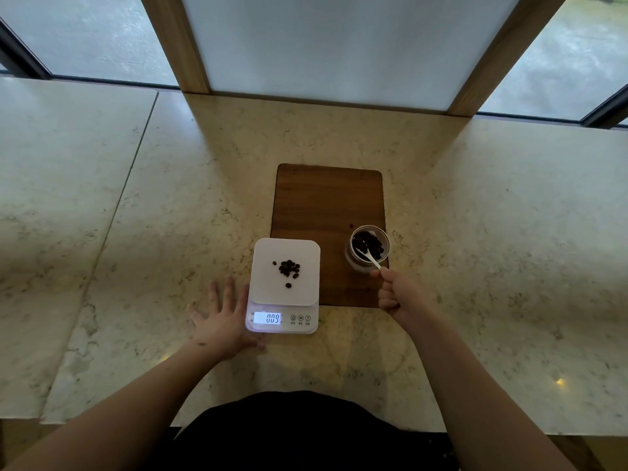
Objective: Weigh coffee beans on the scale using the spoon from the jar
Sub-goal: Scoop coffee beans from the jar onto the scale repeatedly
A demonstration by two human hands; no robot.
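Counter (492, 232): pale marble is carrying everything; a person is standing at its near edge.
Board (326, 205): dark wood is lying behind and right of the scale, with the jar sitting on its near right part.
Scale (285, 283): white and square, it is showing what looks like 009 on its lit display; a small heap of beans (288, 268) is resting mid-platform, with one or two lying loose.
Left hand (222, 321): open and flat, it is pressing the counter right at the scale's left edge.
Right hand (397, 294): it is pinching the spoon's handle in a closed fist.
Jar (368, 248): clear and lidless, it is holding dark glossy beans.
Spoon (368, 255): white, with its bowl dipping among the jar's beans.
Doing it well: likely scooping; lifting level and tipping gently over the heap should be keeping beans from rolling off.
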